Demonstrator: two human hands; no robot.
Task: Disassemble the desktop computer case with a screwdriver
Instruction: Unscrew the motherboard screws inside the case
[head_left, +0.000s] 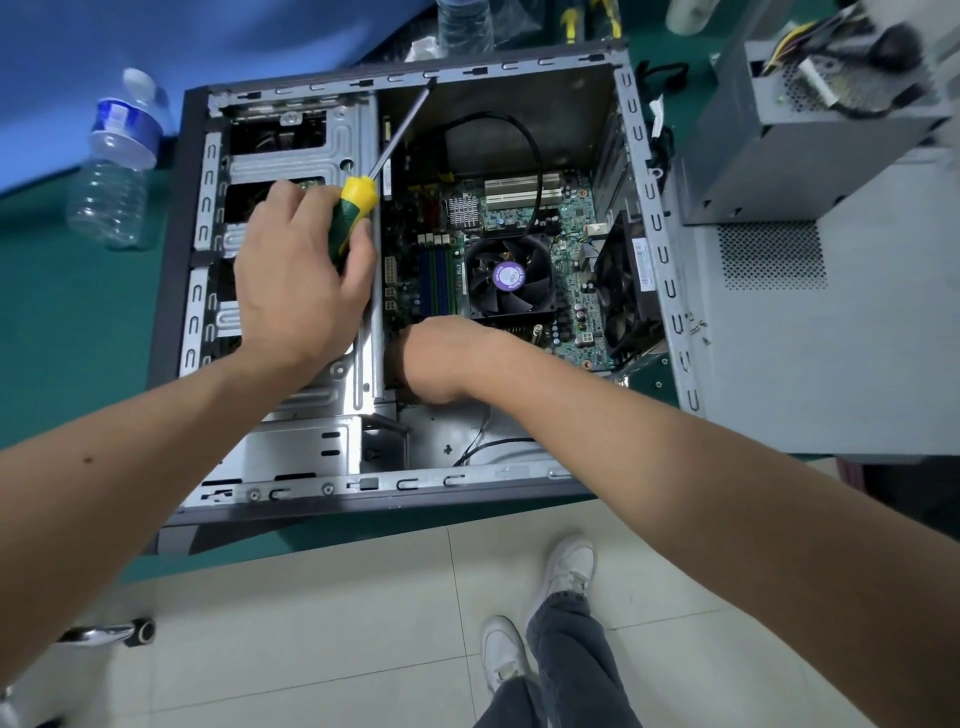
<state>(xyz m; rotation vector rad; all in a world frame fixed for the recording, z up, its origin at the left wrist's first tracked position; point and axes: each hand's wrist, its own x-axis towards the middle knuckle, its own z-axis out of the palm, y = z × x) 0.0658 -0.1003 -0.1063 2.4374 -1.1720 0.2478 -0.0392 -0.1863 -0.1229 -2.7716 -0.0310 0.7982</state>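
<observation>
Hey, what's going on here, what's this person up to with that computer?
A person is taking apart a desktop computer case that lies open on its side on a green table. The left hand holds a yellow-and-green screwdriver, its shaft pointing toward the far edge of the case. The right hand reaches down inside beside the motherboard; its fingers are hidden. A power supply and side panel lie to the right.

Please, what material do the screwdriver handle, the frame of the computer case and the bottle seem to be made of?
Screwdriver handle: probably plastic or rubber, matte green with a glossy yellow collar; the shaft looks like steel.
Case frame: bare sheet metal, likely steel, dull grey with stamped slots and folded edges.
Bottle: thin clear plastic, ribbed and see-through, with a blue label.
</observation>
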